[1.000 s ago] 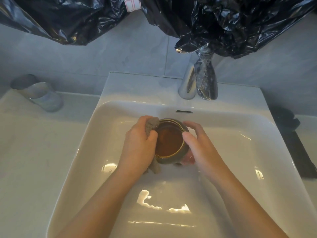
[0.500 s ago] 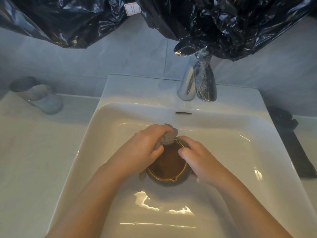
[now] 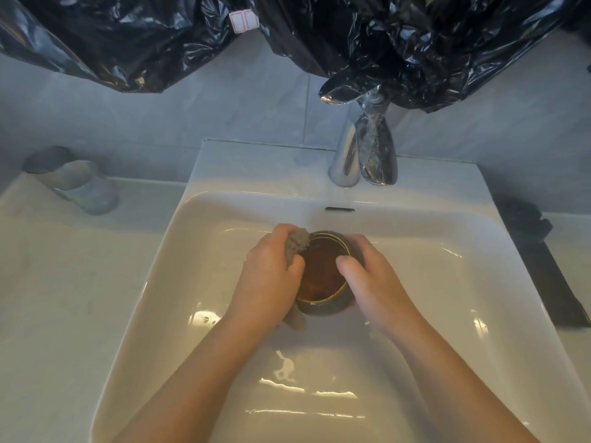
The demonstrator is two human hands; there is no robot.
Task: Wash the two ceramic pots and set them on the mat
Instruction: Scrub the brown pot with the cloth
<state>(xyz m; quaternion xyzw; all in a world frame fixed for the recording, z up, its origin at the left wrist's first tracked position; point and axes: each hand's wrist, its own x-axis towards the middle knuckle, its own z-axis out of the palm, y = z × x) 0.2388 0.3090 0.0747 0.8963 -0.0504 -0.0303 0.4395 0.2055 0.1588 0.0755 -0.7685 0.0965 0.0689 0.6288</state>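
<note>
Presently, one ceramic pot point(image 3: 323, 276) is sitting at the centre of the frame, inside the white sink point(image 3: 192, 282), with its mouth facing up toward the camera. Its interior is showing brown and its outer wall dark.

The right hand point(image 3: 374, 282) is gripping the pot from the right. The thumb is lying across the rim into the opening, and the other fingers are curling round the outer wall, mostly hidden behind it.

The left hand point(image 3: 268, 279) is pinching a grey cloth point(image 3: 297, 247) between thumb and curled fingers and is pressing it against the pot's upper-left rim. A tail of the cloth is hanging out below this hand at the pot's lower-left edge. Whether the pot is resting on the basin floor or being held just above it cannot be told.

A chrome tap point(image 3: 361, 155) is standing above centre. Black plastic sheeting point(image 3: 415, 43) is hanging across the top of the frame. A clear tumbler point(image 3: 73, 180) is sitting on the countertop point(image 3: 48, 282) at the left. A dark flat object point(image 3: 543, 266) is lying at the right edge, beside the sink.
</note>
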